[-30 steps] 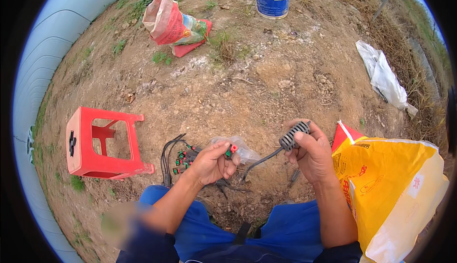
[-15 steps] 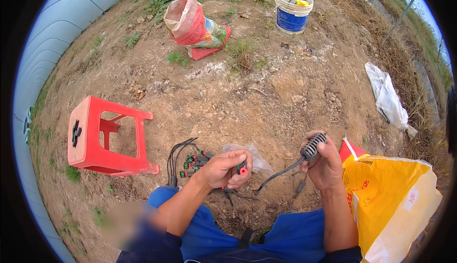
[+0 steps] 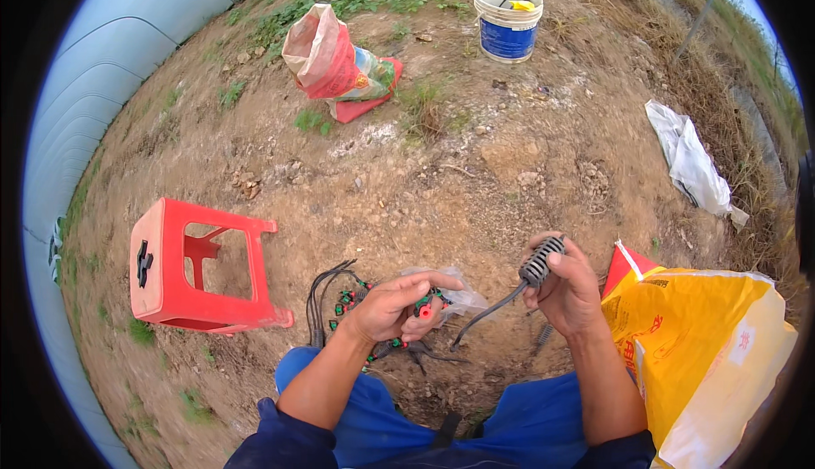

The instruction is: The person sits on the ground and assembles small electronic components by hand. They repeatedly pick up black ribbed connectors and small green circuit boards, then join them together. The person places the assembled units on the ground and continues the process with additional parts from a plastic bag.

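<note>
My left hand [image 3: 392, 306] is closed around a small green and red plastic fitting [image 3: 424, 309], with its index finger stretched out over it. In my right hand [image 3: 579, 292] is a dark grey ribbed cylinder [image 3: 540, 263], gripped between thumb and fingers. From the cylinder's lower end a thin black tube [image 3: 486, 313] curves down toward the left, its far end hanging free of my left hand. Behind my left wrist, several black tubes [image 3: 316, 299] and green and red fittings [image 3: 344, 299] lie on the soil, partly hidden. A clear plastic bag [image 3: 467, 301] lies just beyond my left fingers.
At left a red stool [image 3: 170, 257] lies on its side. A yellow sack [image 3: 679, 325] stands close by my right forearm. Farther off are a red and white sack [image 3: 331, 61], a blue and white bucket [image 3: 508, 38] and a white sheet [image 3: 686, 157].
My left index finger has straightened out over the fitting. The right hand and ribbed cylinder have shifted slightly left, and the whole view has turned a little.
</note>
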Available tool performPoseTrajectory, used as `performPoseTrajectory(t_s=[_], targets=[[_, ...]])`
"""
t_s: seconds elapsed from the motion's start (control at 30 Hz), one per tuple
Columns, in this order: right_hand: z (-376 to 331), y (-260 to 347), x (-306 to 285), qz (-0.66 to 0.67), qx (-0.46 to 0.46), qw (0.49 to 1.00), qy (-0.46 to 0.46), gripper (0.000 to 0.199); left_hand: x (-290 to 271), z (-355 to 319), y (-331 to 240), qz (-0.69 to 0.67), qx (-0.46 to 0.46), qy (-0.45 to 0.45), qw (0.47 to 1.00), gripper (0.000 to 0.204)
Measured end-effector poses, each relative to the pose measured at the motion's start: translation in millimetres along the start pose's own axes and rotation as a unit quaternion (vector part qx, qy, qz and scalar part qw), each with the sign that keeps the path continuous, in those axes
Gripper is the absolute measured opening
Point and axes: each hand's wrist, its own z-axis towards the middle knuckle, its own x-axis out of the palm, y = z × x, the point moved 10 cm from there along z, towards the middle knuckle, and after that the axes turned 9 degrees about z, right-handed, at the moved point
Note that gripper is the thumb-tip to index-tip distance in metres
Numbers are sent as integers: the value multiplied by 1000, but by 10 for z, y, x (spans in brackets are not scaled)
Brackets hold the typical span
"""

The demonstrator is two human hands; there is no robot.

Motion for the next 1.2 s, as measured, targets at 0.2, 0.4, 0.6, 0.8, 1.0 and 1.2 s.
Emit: performPoseTrajectory(t_s=[0.2,0.4,0.6,0.8,1.0,1.2], targets=[[-1,-15,59,-13,10,1000,6,31,-8,3,-9,5,10,11,1000,45],[35,-69,1,-49,15,999,13,33,86,7,-81,24,21,33,999,44],[19,-202,86,-79,38,996,27,33,55,15,-74,16,15,34,999,44],[-86,-545,308,-8,101,993,64,12,4,15,-128,43,22,-20,999,44],[-183,-810,362,-191,103,974,60,21,-79,21,-122,95,22,-91,991,42],[-191,-818,351,-212,50,976,32,21,-134,19,-132,180,34,-122,975,42]])
